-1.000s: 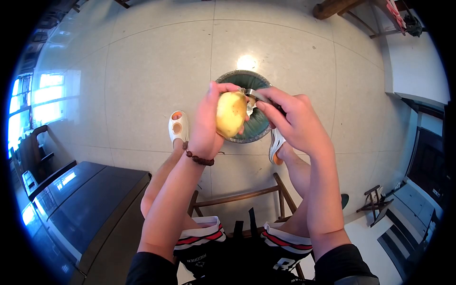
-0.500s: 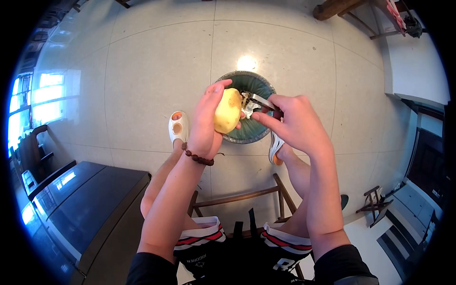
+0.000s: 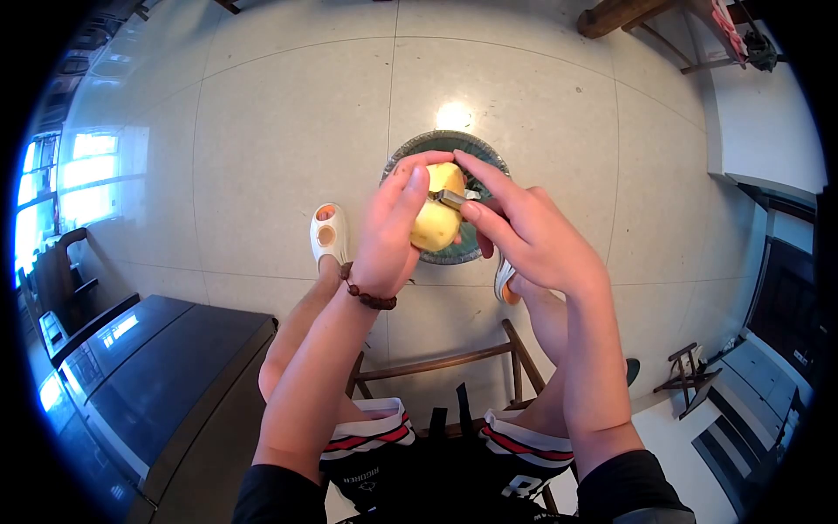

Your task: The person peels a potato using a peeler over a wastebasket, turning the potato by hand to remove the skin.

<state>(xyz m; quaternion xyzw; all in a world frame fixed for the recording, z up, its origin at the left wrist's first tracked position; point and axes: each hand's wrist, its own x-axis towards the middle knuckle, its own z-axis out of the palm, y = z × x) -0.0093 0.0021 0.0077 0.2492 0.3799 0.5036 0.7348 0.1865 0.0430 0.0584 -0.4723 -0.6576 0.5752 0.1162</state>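
Observation:
A peeled yellow potato [image 3: 434, 229] is gripped in my left hand [image 3: 393, 218], with the palm along its left side and the fingers over its far end. My right hand [image 3: 537, 229] holds a peeler [image 3: 450, 200], its metal head lying across the middle of the potato. The right index finger stretches out to the potato's far end, close to the left fingertips. Much of the peeler's handle is hidden behind the right fingers. Both hands are above a round bin [image 3: 448, 138] lined with a green bag; pale scraps inside it are partly covered.
My feet in white shoes [image 3: 328, 234] stand on either side of the bin on the tiled floor [image 3: 288, 131]. A wooden stool rail [image 3: 436, 362] runs beneath me. To the left is a dark, glossy table [image 3: 166, 367]. A wooden chair leg [image 3: 611, 16] shows at the far right.
The peeler has moved left from beside the potato onto its surface. The potato has shifted slightly right and nearer, and my right index finger has stretched out over its far end.

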